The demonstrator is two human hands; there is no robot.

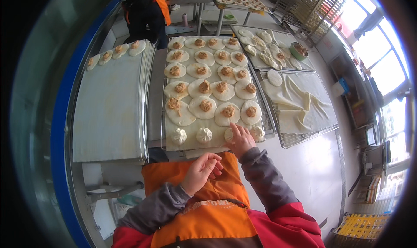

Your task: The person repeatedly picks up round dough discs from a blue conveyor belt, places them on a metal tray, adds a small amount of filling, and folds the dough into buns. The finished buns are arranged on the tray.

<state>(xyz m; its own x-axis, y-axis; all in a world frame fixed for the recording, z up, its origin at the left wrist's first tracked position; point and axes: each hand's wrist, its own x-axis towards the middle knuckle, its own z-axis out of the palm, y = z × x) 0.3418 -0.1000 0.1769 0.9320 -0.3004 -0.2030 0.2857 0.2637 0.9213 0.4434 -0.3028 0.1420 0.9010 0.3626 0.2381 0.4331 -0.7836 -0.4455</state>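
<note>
In the middle lies a tray (191, 140) whose lined surface holds rows of flat dough rounds, each topped with minced filling, such as this dough round (203, 107). Along its near edge sit closed pleated buns: one bun (178, 136) at the left, another bun (204, 135) beside it. My right hand (242, 142) reaches over that row, its fingers closed about a third bun (228, 134), partly hidden behind them. To the right of it stands one more bun (257, 133). My left hand (202, 171) hovers before the apron, fingers loosely curled and apart, with nothing visible in it.
Left of the tray, a stack of lined trays (108, 113) carries several filled rounds at its far end. Beyond, at right, are loose dough pieces (267, 48), a green bowl (299, 51) of filling and a cloth-covered rack (299, 102). A person (145, 13) stands at the far left.
</note>
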